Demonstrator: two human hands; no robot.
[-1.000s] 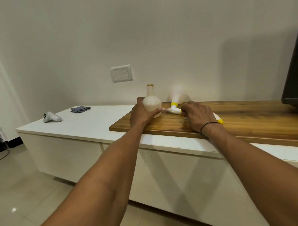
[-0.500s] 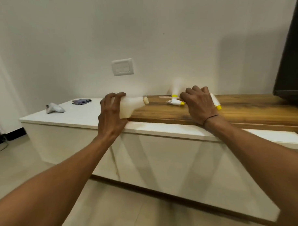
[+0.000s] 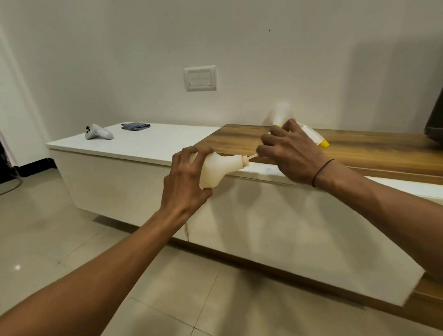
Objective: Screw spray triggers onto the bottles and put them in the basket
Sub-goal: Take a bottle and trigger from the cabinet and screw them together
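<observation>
Head view: cream bottle (image 3: 216, 170) held on its side in front of the cabinet's near edge, mouth to the right. Left hand (image 3: 185, 180) wraps its base, presumably steadying it. Right hand (image 3: 289, 153) pinches the spray trigger (image 3: 312, 137), whose dip tube (image 3: 252, 156) meets the mouth, likely for threading. Second bottle (image 3: 280, 113) is blurred, far on the wooden top (image 3: 378, 147). No basket visible.

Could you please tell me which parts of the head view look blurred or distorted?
In the head view the second bottle behind the right hand is smeared by motion blur; the cabinet edges bend from wide-angle distortion; the bottle in the left hand is fairly sharp; soft shadows fall on the wall.
</observation>
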